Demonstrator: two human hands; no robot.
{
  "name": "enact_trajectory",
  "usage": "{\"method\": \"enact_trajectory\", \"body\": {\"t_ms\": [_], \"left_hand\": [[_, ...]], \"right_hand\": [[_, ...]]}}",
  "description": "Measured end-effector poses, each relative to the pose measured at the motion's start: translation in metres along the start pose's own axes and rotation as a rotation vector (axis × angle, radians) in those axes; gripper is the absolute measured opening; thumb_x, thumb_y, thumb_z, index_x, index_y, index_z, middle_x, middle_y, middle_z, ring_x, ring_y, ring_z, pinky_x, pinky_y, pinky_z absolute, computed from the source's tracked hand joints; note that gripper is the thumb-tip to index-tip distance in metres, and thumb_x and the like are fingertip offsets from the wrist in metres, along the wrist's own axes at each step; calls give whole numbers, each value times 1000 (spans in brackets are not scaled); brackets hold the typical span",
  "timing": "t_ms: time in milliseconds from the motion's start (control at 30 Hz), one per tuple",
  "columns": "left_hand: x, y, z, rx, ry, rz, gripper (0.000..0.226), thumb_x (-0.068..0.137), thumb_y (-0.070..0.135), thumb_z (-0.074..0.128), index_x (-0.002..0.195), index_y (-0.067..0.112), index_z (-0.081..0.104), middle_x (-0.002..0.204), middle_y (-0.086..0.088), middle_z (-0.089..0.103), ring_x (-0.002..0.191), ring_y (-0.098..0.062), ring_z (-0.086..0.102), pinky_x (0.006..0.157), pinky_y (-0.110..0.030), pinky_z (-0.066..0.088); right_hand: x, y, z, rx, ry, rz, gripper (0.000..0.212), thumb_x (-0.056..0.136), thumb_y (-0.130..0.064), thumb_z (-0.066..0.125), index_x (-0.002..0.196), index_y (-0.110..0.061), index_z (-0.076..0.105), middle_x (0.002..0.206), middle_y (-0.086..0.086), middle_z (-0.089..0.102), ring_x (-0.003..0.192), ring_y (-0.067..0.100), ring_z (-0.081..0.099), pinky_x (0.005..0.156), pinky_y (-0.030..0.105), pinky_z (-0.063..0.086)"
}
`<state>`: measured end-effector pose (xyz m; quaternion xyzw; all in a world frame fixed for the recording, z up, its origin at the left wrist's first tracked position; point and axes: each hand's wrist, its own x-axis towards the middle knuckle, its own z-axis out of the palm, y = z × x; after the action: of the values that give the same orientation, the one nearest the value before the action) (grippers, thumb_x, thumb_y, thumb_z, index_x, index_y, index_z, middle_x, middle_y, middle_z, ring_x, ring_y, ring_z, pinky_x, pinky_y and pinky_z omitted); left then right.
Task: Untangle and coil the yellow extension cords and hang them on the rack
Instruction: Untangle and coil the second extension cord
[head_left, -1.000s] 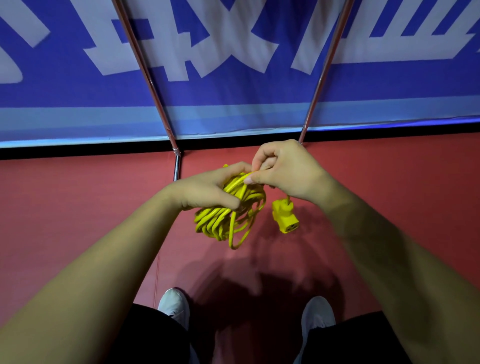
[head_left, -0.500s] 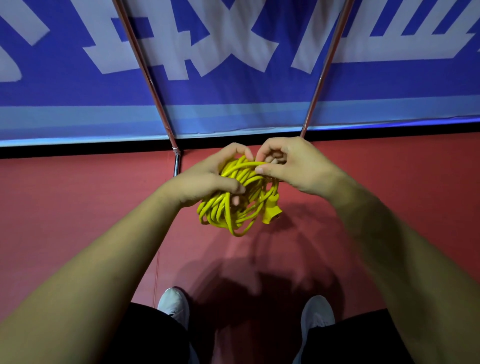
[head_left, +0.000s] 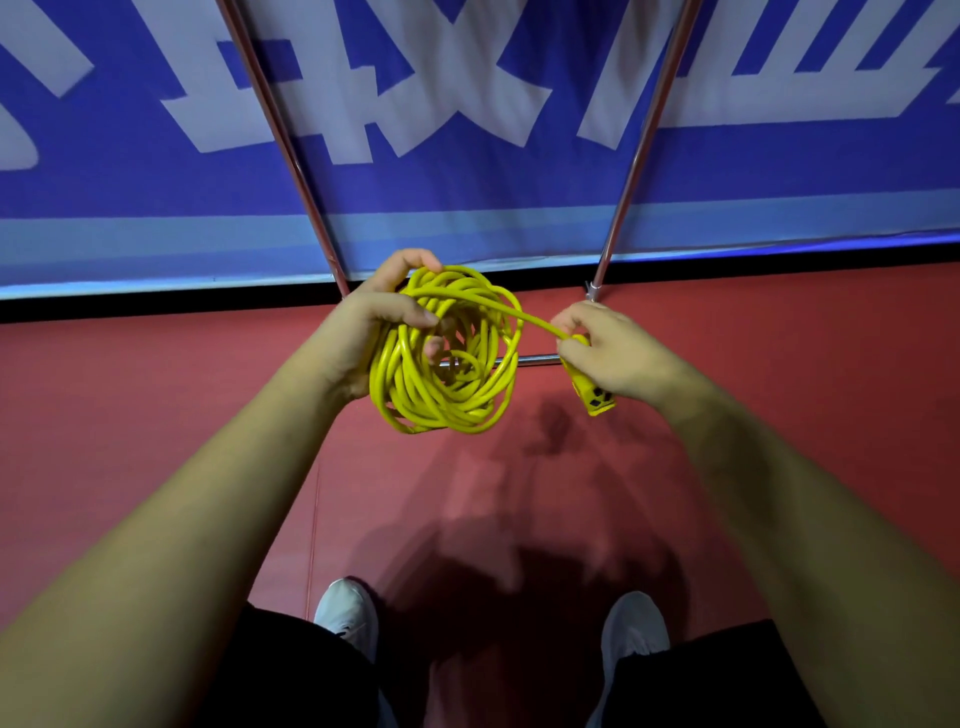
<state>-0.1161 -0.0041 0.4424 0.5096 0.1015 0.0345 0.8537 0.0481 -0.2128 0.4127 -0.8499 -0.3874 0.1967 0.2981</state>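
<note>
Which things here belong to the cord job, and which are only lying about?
For the job: yellow cord coil in the left hand; its socket end in the right hand; metal rack poles.
Only around: blue banner; red floor; white shoes.

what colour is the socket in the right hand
The socket is yellow with black slots, seen in the head view.

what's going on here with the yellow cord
A person stands on a red floor, coiling a yellow extension cord. The left hand grips the bundle of loops, while the right hand holds the socket end, with one strand stretched between them. The metal rack stands just ahead; the cord is not yet hung on it.
</note>
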Motion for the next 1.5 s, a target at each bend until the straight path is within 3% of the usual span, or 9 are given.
{"method": "enact_trajectory", "body": {"t_ms": [100, 167, 500, 700, 900, 1067, 1200, 1300, 1500], "left_hand": [[3, -4, 2, 22, 69, -3, 50, 66, -11, 47, 109, 15, 45, 69, -18, 50, 48, -24, 49, 52, -28, 46], [4, -5, 2, 42, 116, -13, 51, 65, -11, 48, 109, 15, 45, 67, -19, 51, 46, -24, 50, 49, -27, 47], [5, -14, 9, -7, 118, -25, 49, 68, -8, 47, 110, 15, 44, 70, -17, 48, 48, -24, 48, 50, -29, 46], [8, -19, 15, -164, 70, -33, 41, 71, -7, 45, 104, 17, 46, 63, -15, 47, 49, -24, 47, 52, -31, 46], [9, -26, 15, -242, 68, -44, 39, 70, -6, 50, 100, 17, 46, 63, -11, 45, 50, -22, 46, 52, -28, 45], [5, -18, 10, -386, 15, -35, 45, 54, 3, 74, 91, 19, 53, 69, -11, 47, 52, -20, 46, 57, -27, 44], [2, -9, 11, -399, -40, -8, 44, 56, 5, 72, 92, 21, 52, 70, -10, 50, 51, -18, 47, 56, -25, 43], [-1, -7, 12, -342, -98, -15, 55, 54, 8, 79, 100, 22, 53, 70, -10, 49, 49, -16, 47, 55, -24, 41], [-4, -5, 9, -302, -174, -38, 59, 57, 10, 82, 106, 24, 53, 73, -7, 41, 47, -11, 45, 53, -24, 42]], "right_hand": [[1, -8, -7, 170, 8, 127, 4, 89, -7, 54, 88, -7, 58, 89, 13, 73, 63, 13, 60, 54, 22, 44], [-2, -14, -17, 384, -2, 163, 6, 91, -4, 52, 88, -8, 55, 87, 13, 74, 61, 12, 61, 49, 19, 44], [-9, -55, -10, 1254, 81, 218, 18, 100, 0, 40, 90, 1, 54, 82, 19, 63, 71, 31, 68, 73, 43, 59], [-3, -58, 34, 959, 439, 207, 14, 89, -29, 52, 89, -16, 58, 83, 14, 60, 80, 28, 55, 79, 52, 49], [-5, -62, 50, 1103, 508, 206, 13, 91, -30, 53, 94, -19, 60, 85, 10, 61, 81, 23, 56, 80, 50, 50], [-6, -53, 26, 824, 330, 4, 20, 98, -35, 53, 106, -27, 69, 86, -5, 69, 84, 5, 62, 80, 21, 45], [-7, -36, 14, 1218, -139, 134, 79, 79, -32, 79, 146, -27, 39, 116, 2, 71, 103, 20, 68, 89, 40, 52], [-12, -28, 21, 1292, -333, 72, 77, 63, -39, 89, 131, -21, 58, 124, 9, 67, 114, 27, 63, 102, 51, 46], [-17, -35, 21, 1258, -350, -3, 73, 54, -45, 91, 115, -18, 63, 105, 2, 74, 96, 16, 70, 80, 27, 56]]}}
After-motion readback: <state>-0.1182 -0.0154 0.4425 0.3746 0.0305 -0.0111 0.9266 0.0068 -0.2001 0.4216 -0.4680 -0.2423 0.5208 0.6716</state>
